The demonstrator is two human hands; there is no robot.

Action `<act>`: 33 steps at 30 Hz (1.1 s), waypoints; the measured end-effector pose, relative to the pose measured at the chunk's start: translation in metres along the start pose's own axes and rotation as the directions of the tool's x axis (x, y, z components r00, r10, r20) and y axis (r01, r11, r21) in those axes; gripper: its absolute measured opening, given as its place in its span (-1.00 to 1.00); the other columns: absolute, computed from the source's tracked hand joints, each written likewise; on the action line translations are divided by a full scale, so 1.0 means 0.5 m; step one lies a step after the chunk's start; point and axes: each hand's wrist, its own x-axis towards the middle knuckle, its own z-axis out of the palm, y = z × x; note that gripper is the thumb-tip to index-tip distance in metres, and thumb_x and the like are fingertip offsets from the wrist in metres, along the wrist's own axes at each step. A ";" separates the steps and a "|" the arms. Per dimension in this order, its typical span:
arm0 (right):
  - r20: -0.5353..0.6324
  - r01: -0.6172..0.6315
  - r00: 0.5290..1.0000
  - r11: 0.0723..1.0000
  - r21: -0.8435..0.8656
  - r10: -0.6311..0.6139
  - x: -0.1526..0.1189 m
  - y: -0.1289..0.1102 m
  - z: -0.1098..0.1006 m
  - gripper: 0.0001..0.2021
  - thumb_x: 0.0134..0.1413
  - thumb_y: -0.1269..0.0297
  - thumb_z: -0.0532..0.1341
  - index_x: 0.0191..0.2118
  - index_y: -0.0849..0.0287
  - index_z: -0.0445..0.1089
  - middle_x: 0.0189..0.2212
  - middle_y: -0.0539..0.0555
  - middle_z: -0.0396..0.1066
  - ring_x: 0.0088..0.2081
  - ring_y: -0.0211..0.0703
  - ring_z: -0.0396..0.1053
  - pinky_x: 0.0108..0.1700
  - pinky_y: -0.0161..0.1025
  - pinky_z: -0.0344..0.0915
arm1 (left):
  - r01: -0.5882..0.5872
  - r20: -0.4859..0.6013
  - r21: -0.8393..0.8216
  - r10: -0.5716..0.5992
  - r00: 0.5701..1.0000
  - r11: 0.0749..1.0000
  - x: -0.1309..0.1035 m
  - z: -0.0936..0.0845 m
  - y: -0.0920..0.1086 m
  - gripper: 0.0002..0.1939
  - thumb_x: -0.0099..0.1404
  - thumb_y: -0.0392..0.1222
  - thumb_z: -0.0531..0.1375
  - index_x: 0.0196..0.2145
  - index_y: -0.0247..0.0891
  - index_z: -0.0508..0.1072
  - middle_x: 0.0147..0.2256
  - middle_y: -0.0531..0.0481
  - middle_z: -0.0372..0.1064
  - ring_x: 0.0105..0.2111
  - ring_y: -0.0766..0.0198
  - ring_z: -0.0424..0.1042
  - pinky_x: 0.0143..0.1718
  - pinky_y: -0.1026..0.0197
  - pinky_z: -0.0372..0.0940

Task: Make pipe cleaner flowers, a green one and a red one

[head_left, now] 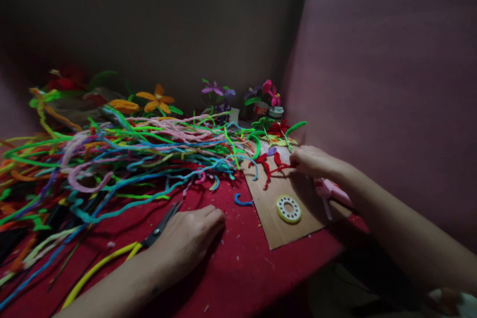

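Pipe cleaners [186, 130] are heaped over the left side of the red-covered desk [238, 271]. Toward the back edge of the cardboard [263, 213], red pieces [267, 171] are laid, one end met by the bent fingers of the right hand [311, 160]; whether it is grasped cannot be told. Left of the cardboard's left edge, the left hand [196, 226] is rested beside the scissors [158, 231], its fingers loosely curled, their undersides hidden. Near the cardboard's front edge a tape roll [295, 212] is placed; by its right edge, a pink tool [335, 191].
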 end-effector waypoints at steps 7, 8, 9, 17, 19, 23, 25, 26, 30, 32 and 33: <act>-0.286 -0.007 0.958 0.995 0.100 0.036 -0.071 0.020 -0.062 -0.73 -0.01 0.48 0.07 -0.31 0.15 0.50 -0.36 0.16 0.40 -0.36 -0.15 0.31 -0.40 -0.29 0.12 | 0.040 0.057 -0.072 -0.036 0.998 0.997 -0.002 -0.006 0.003 -0.75 0.31 -0.19 -0.08 -0.36 -0.22 0.38 -0.42 0.00 0.36 -0.44 0.28 0.36 -0.42 0.28 0.16; -0.327 0.089 0.945 0.974 0.208 -0.017 -0.080 0.012 -0.064 -0.74 0.01 0.47 0.06 -0.29 0.16 0.49 -0.39 0.12 0.41 -0.39 -0.20 0.31 -0.40 -0.32 0.13 | 0.065 0.033 -0.150 -0.061 0.998 0.987 0.000 -0.013 0.008 -0.75 0.30 -0.17 -0.06 -0.35 -0.23 0.39 -0.41 -0.01 0.37 -0.42 0.28 0.37 -0.39 0.28 0.18; -0.354 0.198 0.932 0.925 0.323 -0.076 -0.089 0.000 -0.064 -0.75 0.05 0.45 0.06 -0.26 0.18 0.48 -0.42 0.09 0.42 -0.42 -0.24 0.32 -0.39 -0.34 0.16 | 0.098 0.008 -0.243 -0.100 0.995 0.965 0.003 -0.021 0.015 -0.76 0.29 -0.14 -0.03 -0.34 -0.23 0.40 -0.40 -0.01 0.38 -0.40 0.28 0.37 -0.36 0.29 0.20; -0.487 0.539 0.828 0.635 0.554 -0.279 -0.133 -0.137 -0.070 -0.93 0.03 0.42 0.17 -0.38 0.21 0.40 -0.50 -0.01 0.40 -0.46 -0.33 0.29 -0.42 -0.41 0.13 | 0.252 0.030 -0.749 -0.348 0.937 0.613 0.082 -0.101 0.121 -0.75 0.15 -0.08 0.14 -0.30 -0.25 0.50 -0.55 0.11 0.32 -0.64 0.43 0.13 -0.64 0.39 0.01; -0.522 0.578 0.803 0.589 0.564 -0.288 -0.138 -0.153 -0.065 -0.91 0.02 0.47 0.16 -0.39 0.21 0.40 -0.50 -0.01 0.40 -0.45 -0.33 0.30 -0.39 -0.39 0.15 | 0.234 0.066 -0.788 -0.299 0.952 0.569 0.096 -0.099 0.139 -0.82 0.10 -0.14 0.17 -0.42 -0.28 0.52 -0.60 0.13 0.27 -0.64 0.45 0.09 -0.65 0.39 -0.02; -0.535 0.561 0.815 0.531 0.635 -0.220 -0.138 -0.162 -0.040 -0.91 0.04 0.44 0.15 -0.37 0.20 0.41 -0.48 -0.01 0.39 -0.44 -0.31 0.29 -0.37 -0.36 0.18 | 0.246 0.110 -0.832 -0.287 0.952 0.497 0.104 -0.082 0.153 -0.82 0.06 -0.18 0.19 -0.59 -0.32 0.47 -0.68 0.16 0.15 -0.67 0.47 -0.01 -0.66 0.38 -0.10; -0.526 0.537 0.833 0.477 0.696 -0.171 -0.136 -0.159 -0.029 -0.91 0.04 0.43 0.15 -0.34 0.20 0.40 -0.47 -0.02 0.39 -0.44 -0.32 0.29 -0.38 -0.37 0.19 | 0.279 0.142 -0.854 -0.318 0.937 0.439 0.104 -0.074 0.152 -0.82 0.05 -0.16 0.21 -0.59 -0.32 0.44 -0.68 0.17 0.12 -0.67 0.48 -0.02 -0.66 0.38 -0.10; -0.529 0.522 0.838 0.471 0.711 -0.132 -0.135 -0.156 -0.025 -0.91 0.04 0.44 0.15 -0.34 0.20 0.40 -0.46 -0.02 0.39 -0.44 -0.32 0.29 -0.38 -0.37 0.19 | 0.302 0.168 -0.867 -0.338 0.926 0.396 0.104 -0.070 0.150 -0.81 0.05 -0.15 0.21 -0.59 -0.32 0.41 -0.70 0.18 0.10 -0.69 0.49 -0.03 -0.66 0.39 -0.11; -0.614 0.445 0.785 0.610 0.656 0.089 -0.141 -0.119 -0.006 -0.90 0.03 0.42 0.13 -0.33 0.20 0.39 -0.39 0.05 0.38 -0.36 -0.24 0.30 -0.34 -0.32 0.21 | 0.386 0.302 -0.900 -0.351 0.886 0.200 0.102 -0.054 0.136 -0.75 0.09 -0.10 0.20 -0.58 -0.33 0.34 -0.69 0.15 0.19 -0.75 0.54 -0.02 -0.72 0.41 -0.18; -0.618 0.349 0.767 0.696 0.628 0.173 -0.153 -0.083 0.016 -0.86 0.04 0.39 0.10 -0.30 0.18 0.39 -0.32 0.10 0.37 -0.30 -0.19 0.32 -0.36 -0.31 0.22 | 0.398 0.344 -0.910 -0.325 0.881 0.118 0.100 -0.044 0.127 -0.77 0.12 -0.09 0.19 -0.53 -0.33 0.35 -0.61 0.07 0.32 -0.77 0.56 0.00 -0.75 0.43 -0.19; -0.585 0.272 0.785 0.733 0.623 0.206 -0.161 -0.061 0.032 -0.81 0.04 0.40 0.05 -0.28 0.18 0.39 -0.29 0.12 0.37 -0.32 -0.18 0.32 -0.38 -0.30 0.23 | 0.398 0.355 -0.914 -0.316 0.880 0.080 0.100 -0.039 0.123 -0.79 0.12 -0.11 0.19 -0.51 -0.33 0.35 -0.57 0.05 0.36 -0.78 0.56 0.01 -0.76 0.43 -0.17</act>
